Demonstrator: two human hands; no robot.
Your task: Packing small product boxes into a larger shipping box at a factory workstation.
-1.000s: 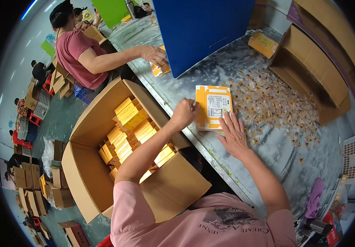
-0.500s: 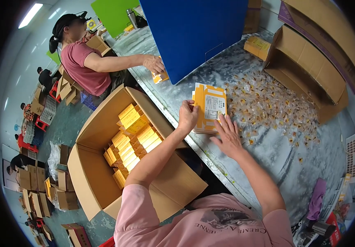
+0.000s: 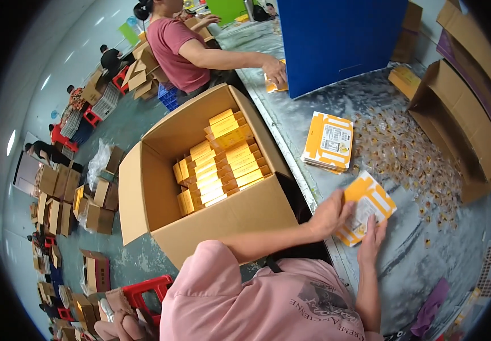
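A flattened yellow-and-white carton (image 3: 373, 202) is held tilted over the near part of the table. My left hand (image 3: 330, 216) grips its left edge, fingers closed on it. My right hand (image 3: 372, 241) holds its lower right edge, with the thumb side against the printed face. Just beyond, a stack of similar flattened cartons (image 3: 329, 139) lies on the table. To the right of that stack spreads a heap of small clear-wrapped pieces (image 3: 410, 153) with yellow-brown contents.
A big open cardboard box (image 3: 222, 213) with rows of yellow cartons (image 3: 217, 159) stands left of the table. A blue panel (image 3: 342, 45) rises at the back. An open cardboard box (image 3: 456, 125) lies at the right. Across the table, another person (image 3: 180, 51) handles a carton.
Both hands have come off the stack and toward me, now holding a flattened carton. The view has shifted, so the stack and box appear farther right.
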